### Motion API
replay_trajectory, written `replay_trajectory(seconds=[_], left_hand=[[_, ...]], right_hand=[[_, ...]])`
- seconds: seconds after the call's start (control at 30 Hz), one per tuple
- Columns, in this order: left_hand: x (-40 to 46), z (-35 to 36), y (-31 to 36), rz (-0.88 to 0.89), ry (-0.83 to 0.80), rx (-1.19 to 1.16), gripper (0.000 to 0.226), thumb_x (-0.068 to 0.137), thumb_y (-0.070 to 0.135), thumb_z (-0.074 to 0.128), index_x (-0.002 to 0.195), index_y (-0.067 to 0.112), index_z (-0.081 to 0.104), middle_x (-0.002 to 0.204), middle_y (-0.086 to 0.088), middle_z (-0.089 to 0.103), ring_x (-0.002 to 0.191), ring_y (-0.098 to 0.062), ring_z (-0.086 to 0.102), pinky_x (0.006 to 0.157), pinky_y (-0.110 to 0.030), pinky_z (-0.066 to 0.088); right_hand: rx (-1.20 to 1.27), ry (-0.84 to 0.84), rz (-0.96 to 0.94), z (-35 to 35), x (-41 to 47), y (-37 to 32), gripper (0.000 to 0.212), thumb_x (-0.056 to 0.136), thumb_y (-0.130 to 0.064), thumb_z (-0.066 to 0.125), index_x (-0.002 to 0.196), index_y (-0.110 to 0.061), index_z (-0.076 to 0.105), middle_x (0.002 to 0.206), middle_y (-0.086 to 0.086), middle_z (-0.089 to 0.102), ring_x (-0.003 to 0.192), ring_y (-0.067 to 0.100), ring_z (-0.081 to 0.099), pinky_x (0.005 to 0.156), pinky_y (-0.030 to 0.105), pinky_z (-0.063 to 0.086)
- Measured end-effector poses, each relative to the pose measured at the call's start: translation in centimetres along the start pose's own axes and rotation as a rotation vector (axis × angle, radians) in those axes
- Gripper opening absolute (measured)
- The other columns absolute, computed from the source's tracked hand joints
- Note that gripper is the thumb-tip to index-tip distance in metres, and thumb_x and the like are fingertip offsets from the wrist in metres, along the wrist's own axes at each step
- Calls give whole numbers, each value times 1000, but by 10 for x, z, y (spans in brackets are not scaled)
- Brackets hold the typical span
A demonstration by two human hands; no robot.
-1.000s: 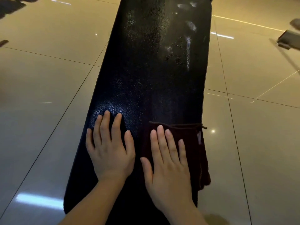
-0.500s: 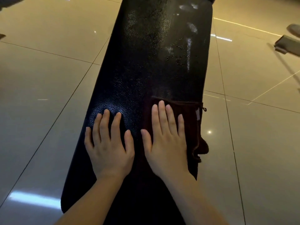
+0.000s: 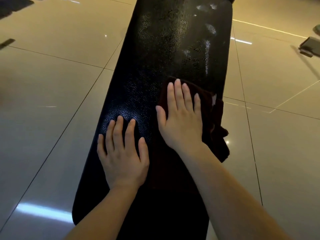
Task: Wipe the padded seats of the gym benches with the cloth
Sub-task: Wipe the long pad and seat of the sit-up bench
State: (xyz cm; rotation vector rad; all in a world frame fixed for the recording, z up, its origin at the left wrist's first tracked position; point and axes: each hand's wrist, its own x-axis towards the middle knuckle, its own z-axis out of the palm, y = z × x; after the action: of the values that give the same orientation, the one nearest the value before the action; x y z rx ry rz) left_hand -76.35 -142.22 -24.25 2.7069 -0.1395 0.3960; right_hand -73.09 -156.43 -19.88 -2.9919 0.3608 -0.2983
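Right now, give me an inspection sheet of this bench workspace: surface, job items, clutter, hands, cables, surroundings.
Surface: black padded bench seat, textured, pale smears on its far right part.
Job's things: dark cloth on the seat's right side, its edge hanging over the right rim.
Clutter: nothing seen on the seat.
Hands: left hand flat on bare padding, no grip; right hand flat on the cloth, fingers straight.
Cables: nothing seen.
Surroundings: glossy tiled floor with light reflections; grey object at the right edge, unclear.
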Motion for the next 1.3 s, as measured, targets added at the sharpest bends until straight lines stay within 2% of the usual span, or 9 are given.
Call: replay_trajectory(seconds=[0.13,0.33,0.43,0.6,0.7,0.9,0.97,1.1,1.3], left_hand=[[1,0,1,7,5,0,55,94,40,30,144,21,37,153,-9,33,144,-25,23,116,-46,9],[0,1,1,11,39,-18,54,93,39,32,143,19,40,151,-11,36,143,-27,26,115,-47,11],[0,0,0,5,28,-5,54,93,39,31,143,19,40,152,-10,36,143,-27,26,116,-47,10],[0,0,-1,2,-1,17,54,94,41,29,144,22,35,153,-9,33,144,-25,23,116,-46,9],[0,0,-1,6,10,16,54,94,40,29,144,20,37,152,-11,35,143,-26,24,115,-47,10],[0,-1,2,-9,16,-5,56,92,39,32,143,18,40,152,-11,36,144,-27,25,116,-47,9],[0,-1,2,-17,8,-3,56,92,39,32,144,19,39,153,-10,34,145,-26,24,117,-46,8],[0,-1,2,-20,7,-11,56,92,40,32,144,20,39,153,-10,35,144,-26,24,117,-45,7],[0,-1,1,-7,-10,-11,56,92,40,32,144,20,39,153,-10,34,145,-26,24,117,-46,8]], right_hand=[[12,22,-17,1,-28,-4,66,99,-47,19,156,-14,17,163,6,14,151,20,7,122,44,1],[-22,-38,-153,9,-135,-2,64,95,-45,35,151,-13,33,159,7,27,147,22,25,113,48,22],[-6,-26,-158,11,-108,1,61,97,-44,32,152,-16,33,159,5,28,147,20,24,115,46,18],[10,-32,-128,1,-16,-8,66,97,-49,17,156,-18,19,163,4,14,151,19,7,121,42,-1],[-3,-13,-111,2,-15,-11,64,99,-48,19,156,-18,20,163,5,16,151,19,8,122,43,2],[13,-50,-40,1,-106,-1,64,97,-50,31,153,-19,29,161,4,24,149,19,20,118,45,15],[4,-54,-31,-1,-93,12,66,97,-53,29,154,-20,25,161,2,20,150,18,15,120,44,11],[-31,-64,89,-15,-11,38,70,99,-56,15,156,-19,0,164,2,-4,150,16,-8,120,37,-10],[-18,-25,168,-11,-9,35,71,97,-54,9,156,-16,0,165,4,-3,151,18,-8,122,39,-6]])
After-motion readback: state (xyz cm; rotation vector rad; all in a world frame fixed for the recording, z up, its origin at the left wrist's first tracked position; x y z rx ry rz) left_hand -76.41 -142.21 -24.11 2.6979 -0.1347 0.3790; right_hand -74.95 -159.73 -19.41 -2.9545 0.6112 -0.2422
